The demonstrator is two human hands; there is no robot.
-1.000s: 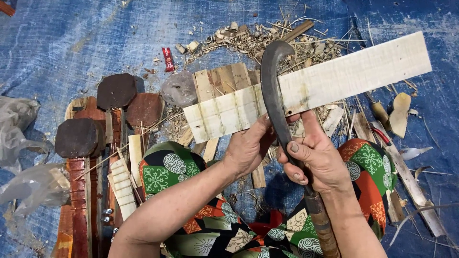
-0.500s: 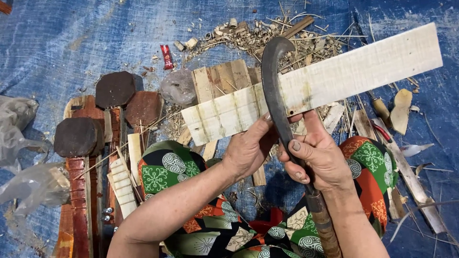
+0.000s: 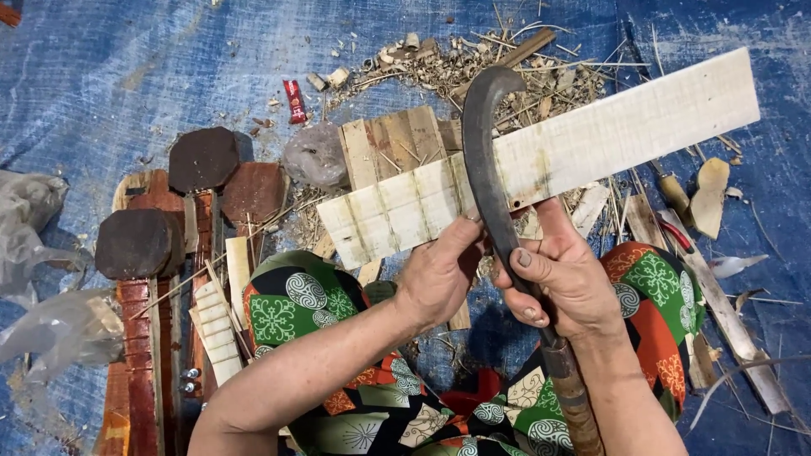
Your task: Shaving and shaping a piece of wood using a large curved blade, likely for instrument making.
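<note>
A long pale wooden plank (image 3: 591, 143) lies slanted across my lap area, scored with cross lines on its left part. My left hand (image 3: 439, 274) grips the plank's lower edge from beneath, fingers on its face. My right hand (image 3: 566, 283) is closed round a dark curved hooked blade (image 3: 486, 160), whose metal lies across the plank, hook tip pointing up and right. The blade's wrapped handle (image 3: 570, 397) runs down past my wrist.
Dark octagonal wooden pieces on long necks (image 3: 139, 253) lie at left on the blue tarp (image 3: 127, 76). Wood shavings (image 3: 473, 63), a grey stone (image 3: 314, 156), a small slatted board (image 3: 393, 143) and offcuts (image 3: 710, 186) surround the plank. Crumpled clear plastic (image 3: 42, 329) lies far left.
The plank has shifted slightly, its right end rising a little. Both hands keep their grips, and the blade stays across the plank.
</note>
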